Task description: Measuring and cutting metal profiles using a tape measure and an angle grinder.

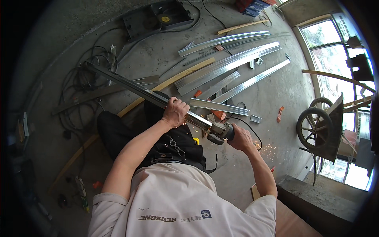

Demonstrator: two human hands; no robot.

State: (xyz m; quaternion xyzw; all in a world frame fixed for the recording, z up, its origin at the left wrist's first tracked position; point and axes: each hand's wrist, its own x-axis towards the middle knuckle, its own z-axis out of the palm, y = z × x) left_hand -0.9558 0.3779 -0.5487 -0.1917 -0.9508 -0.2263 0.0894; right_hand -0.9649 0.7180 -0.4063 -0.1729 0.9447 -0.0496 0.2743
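Observation:
My left hand (176, 112) is closed around a long metal channel (136, 87), which slants from the upper left down to the right across my leg. In my right hand (241, 138) is an angle grinder (221, 131), gripped by its body. The grinder's head meets the channel's right end, and orange sparks (265, 151) spray to the lower right. Its disc is mostly hidden by the guard. A black power cord (252, 130) curves out beside the grinder. Just beyond the channel's end lies a shorter metal channel (219, 106).
Several silver metal channels (233, 61) and a wooden strip (185, 73) lie on the concrete floor. Tangled cables (79, 85) spread at left. An open dark tool case (156, 19) sits at the far side. A wheeled cart (319, 126) stands at right, by the windows (333, 59).

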